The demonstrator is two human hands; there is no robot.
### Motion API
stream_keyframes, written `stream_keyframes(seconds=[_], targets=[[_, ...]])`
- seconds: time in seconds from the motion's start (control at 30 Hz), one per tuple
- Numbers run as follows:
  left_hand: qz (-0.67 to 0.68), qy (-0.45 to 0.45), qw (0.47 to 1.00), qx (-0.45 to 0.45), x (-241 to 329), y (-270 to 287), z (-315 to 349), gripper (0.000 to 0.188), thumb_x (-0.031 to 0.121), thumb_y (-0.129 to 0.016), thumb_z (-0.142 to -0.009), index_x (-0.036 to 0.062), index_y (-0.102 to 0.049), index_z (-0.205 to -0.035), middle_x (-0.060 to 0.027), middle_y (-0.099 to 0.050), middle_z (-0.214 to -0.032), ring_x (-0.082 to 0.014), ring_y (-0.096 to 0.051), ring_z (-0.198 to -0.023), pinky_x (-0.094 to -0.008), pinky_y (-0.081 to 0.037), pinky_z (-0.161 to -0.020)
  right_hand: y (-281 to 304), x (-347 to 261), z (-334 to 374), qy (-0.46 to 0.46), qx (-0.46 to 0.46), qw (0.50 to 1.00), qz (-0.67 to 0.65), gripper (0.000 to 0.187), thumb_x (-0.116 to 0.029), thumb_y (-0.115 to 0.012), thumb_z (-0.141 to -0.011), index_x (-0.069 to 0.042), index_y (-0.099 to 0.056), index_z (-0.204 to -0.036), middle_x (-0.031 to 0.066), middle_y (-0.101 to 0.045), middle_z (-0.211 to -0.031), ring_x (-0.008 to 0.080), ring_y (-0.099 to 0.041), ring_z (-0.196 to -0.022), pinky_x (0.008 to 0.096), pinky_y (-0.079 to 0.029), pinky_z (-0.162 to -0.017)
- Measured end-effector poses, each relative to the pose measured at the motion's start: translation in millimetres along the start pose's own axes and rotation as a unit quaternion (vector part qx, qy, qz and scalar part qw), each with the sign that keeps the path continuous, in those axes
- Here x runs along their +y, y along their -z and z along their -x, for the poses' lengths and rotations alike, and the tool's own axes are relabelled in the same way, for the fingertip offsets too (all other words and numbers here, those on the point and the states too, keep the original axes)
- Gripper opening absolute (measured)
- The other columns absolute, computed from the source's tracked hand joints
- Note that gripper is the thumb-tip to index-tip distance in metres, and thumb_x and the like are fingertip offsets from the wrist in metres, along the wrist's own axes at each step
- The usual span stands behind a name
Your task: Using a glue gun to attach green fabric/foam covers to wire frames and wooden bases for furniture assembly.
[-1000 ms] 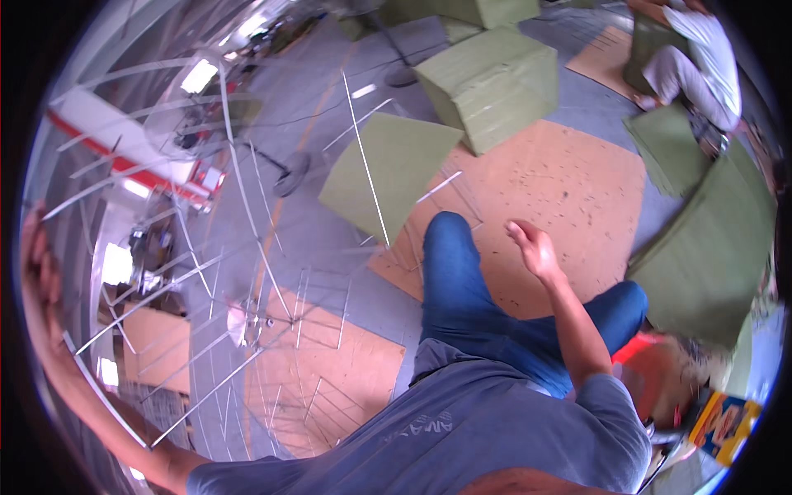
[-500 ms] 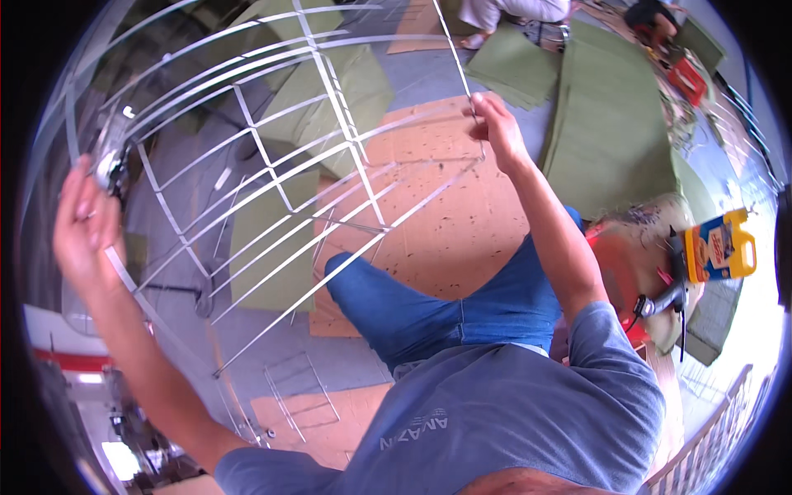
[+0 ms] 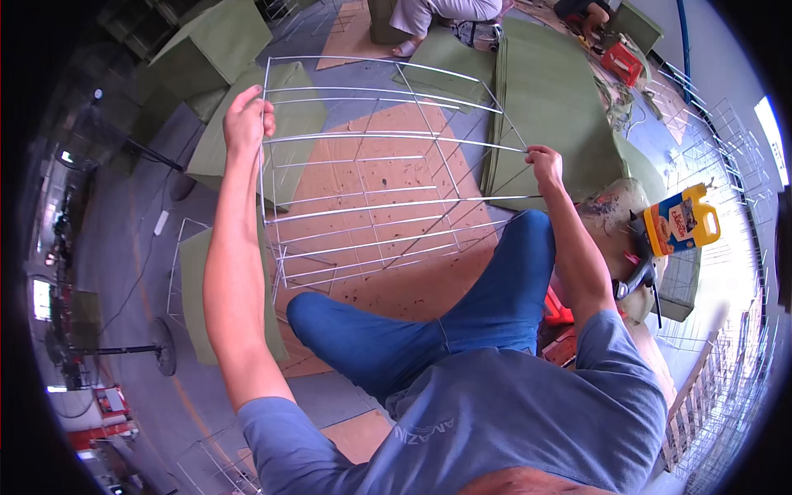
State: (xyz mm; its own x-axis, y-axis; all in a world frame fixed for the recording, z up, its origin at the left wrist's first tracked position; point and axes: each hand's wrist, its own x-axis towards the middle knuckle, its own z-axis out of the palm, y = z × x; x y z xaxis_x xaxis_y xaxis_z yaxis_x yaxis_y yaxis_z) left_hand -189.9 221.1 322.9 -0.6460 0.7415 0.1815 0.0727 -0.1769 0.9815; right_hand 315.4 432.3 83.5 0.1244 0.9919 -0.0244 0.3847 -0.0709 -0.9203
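Note:
An open wire frame, like a shallow rack of silvery rods [image 3: 456, 196], is held up in front of me over my knees. My left hand [image 3: 246, 122] is closed round its left side rod, near the far corner. At the right edge, my right hand [image 3: 544, 165] pinches the frame where rods meet, with its fingers pressed together. Rods cross between the two hands, and the floor shows through them. Beneath the frame lies a brown cardboard sheet [image 3: 388, 289].
Green sheets [image 3: 549, 107] lie stacked at the far right, and a green box [image 3: 214, 45] stands far left. Near my right elbow are a yellow jug [image 3: 681, 223] and a grey-black handled tool [image 3: 635, 276]. A person [image 3: 437, 10] sits beyond. More wire grids [image 3: 726, 363] stand at right.
The wire frame has turned and come round from the left to in front of me. My left hand has moved right and inward; my right hand has moved right and nearer. My view has shifted too.

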Motion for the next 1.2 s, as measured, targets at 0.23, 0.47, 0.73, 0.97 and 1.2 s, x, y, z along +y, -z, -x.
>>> stream_keyframes(seconds=[0.23,0.47,0.73,0.97,1.2], targets=[[0.002,0.010,0.999,-0.039,35,-33,-20,0.054,0.004,-0.057,-0.101,-0.0062,-0.039,-0.151,-0.0146,-0.066,-0.101,-0.0138,-0.058,-0.063,-0.0289,-0.045,-0.050,22,-28,-48,0.048,0.001,0.999,-0.018,0.031,-0.007,-0.064,-0.080,0.001,-0.079,-0.106,0.0074,-0.073,-0.081,0.0139,-0.063,-0.074,0.0281,-0.049,-0.067],[-0.114,0.162,0.980,-0.017,-83,28,21,0.065,0.005,-0.050,-0.104,-0.0022,-0.021,-0.161,-0.0194,-0.060,-0.135,-0.0213,-0.069,-0.078,-0.0353,-0.060,-0.065,-6,-32,-39,0.045,-0.022,0.993,0.111,0.036,-0.019,-0.063,-0.085,-0.010,-0.077,-0.117,0.0083,-0.071,-0.082,0.0153,-0.062,-0.074,0.0338,-0.050,-0.068],[-0.477,-0.038,0.870,0.115,-248,145,176,0.025,0.012,-0.067,-0.096,-0.0003,-0.068,-0.119,-0.0158,-0.075,-0.109,-0.0316,-0.071,-0.105,-0.0415,-0.054,-0.095,-77,62,35,0.173,-0.086,0.936,0.294,0.035,-0.020,-0.053,-0.099,-0.012,-0.069,-0.130,0.0186,-0.072,-0.111,0.0356,-0.068,-0.103,0.0476,-0.052,-0.092],[-0.781,0.041,0.619,0.067,-175,209,314,0.047,0.019,-0.074,-0.089,0.0055,-0.059,-0.131,-0.0145,-0.059,-0.129,-0.0321,-0.055,-0.122,-0.0497,-0.045,-0.100,-99,50,48,0.250,-0.052,0.878,0.404,0.043,-0.017,-0.049,-0.101,-0.009,-0.056,-0.143,0.0190,-0.065,-0.128,0.0394,-0.058,-0.121,0.0510,-0.049,-0.101],[-0.817,0.180,0.545,0.052,-190,269,368,0.021,0.010,-0.062,-0.092,0.0072,-0.061,-0.113,-0.0153,-0.056,-0.120,-0.0368,-0.066,-0.105,-0.0443,-0.062,-0.073,-91,54,68,0.277,-0.062,0.848,0.449,0.055,-0.012,-0.052,-0.094,-0.004,-0.049,-0.148,0.0200,-0.063,-0.126,0.0425,-0.055,-0.119,0.0509,-0.046,-0.103]])
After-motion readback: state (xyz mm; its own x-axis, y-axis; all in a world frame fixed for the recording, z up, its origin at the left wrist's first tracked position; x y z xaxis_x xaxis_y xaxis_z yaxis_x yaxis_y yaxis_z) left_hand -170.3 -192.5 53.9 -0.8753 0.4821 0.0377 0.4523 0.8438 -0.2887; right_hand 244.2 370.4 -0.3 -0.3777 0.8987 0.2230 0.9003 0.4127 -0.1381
